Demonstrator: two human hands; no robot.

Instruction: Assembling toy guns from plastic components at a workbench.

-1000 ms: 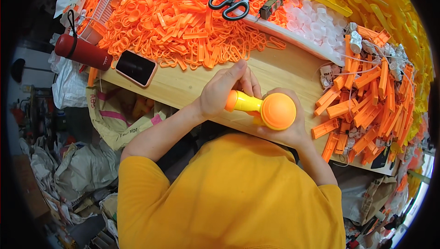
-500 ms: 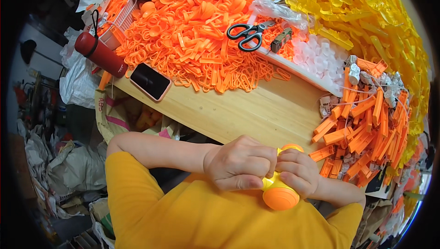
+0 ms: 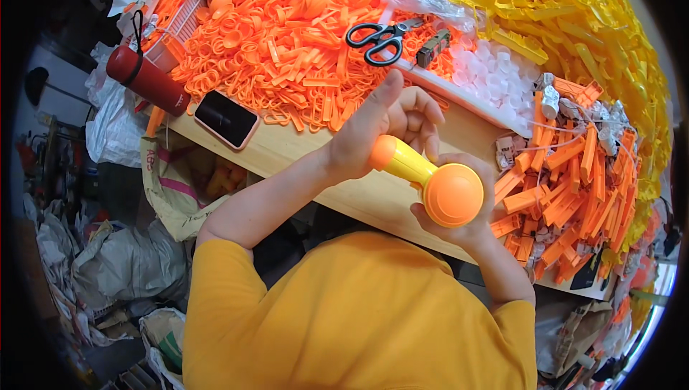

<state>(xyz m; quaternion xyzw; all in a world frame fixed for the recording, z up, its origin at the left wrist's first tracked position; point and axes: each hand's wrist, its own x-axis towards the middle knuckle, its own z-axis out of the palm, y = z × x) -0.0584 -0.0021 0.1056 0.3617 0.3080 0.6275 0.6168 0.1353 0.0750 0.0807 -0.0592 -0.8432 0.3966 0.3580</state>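
Your right hand [image 3: 489, 193] wraps the domed head of a yellow-and-orange plastic toy [image 3: 453, 195], thumb on the near side. Your left hand [image 3: 366, 128] is loosely open, thumb raised and fingers part-curled, with the toy's orange handle end at its palm; whether it presses there you cannot tell from this view. The toy is above the near edge of the wooden table [image 3: 287, 149]. On the sack [image 3: 169, 203] to your left there is dark printed lettering; the red flask [image 3: 143, 78] bears a small pale mark too tiny to read. Beyond your left hand, scissors [image 3: 378, 44] lie by the corner of a white tray [image 3: 459, 96], next to the heap of orange parts [image 3: 287, 38]. Orange strips [image 3: 567, 189] crowd your right. Half a second ago both your hands were closed round the toy, nearer your shirt.
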